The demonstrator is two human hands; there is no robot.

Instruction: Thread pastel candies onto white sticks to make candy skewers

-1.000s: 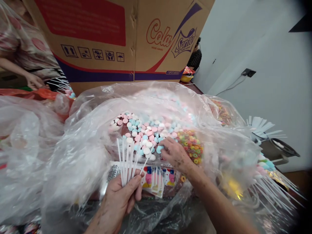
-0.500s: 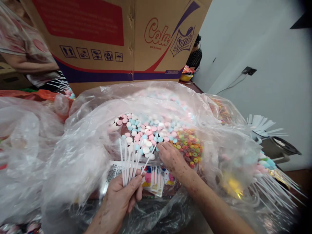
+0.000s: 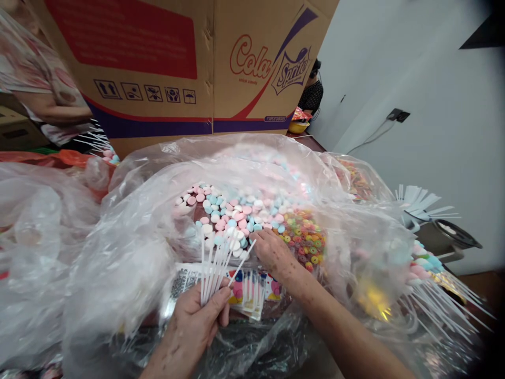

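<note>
My left hand (image 3: pixel 199 318) is closed around a fanned bunch of thin white plastic sticks (image 3: pixel 213 271) that point upward. One stick leans apart to the right, its tip close to my right fingertips. My right hand (image 3: pixel 273 253) rests at the near edge of a heap of pink, white and blue round candies (image 3: pixel 235 215), its fingers bent together; what they pinch, if anything, is hidden. Right of that hand lie small colourful ring candies (image 3: pixel 307 239). Below the sticks are printed wrappers (image 3: pixel 185 279) and small clear packets (image 3: pixel 252 295).
Crumpled clear plastic bags (image 3: pixel 134 226) surround the candies. A large cardboard box (image 3: pixel 221 100) stands behind. On the right are a grey metal pot (image 3: pixel 437 231) and stick-mounted candies (image 3: pixel 437 305). Another person's arm (image 3: pixel 55 108) shows at the far left.
The bunch of sticks in my left hand has shifted slightly right, closer to my right hand. My right hand has stayed at the candies. The whole view has moved a little.
</note>
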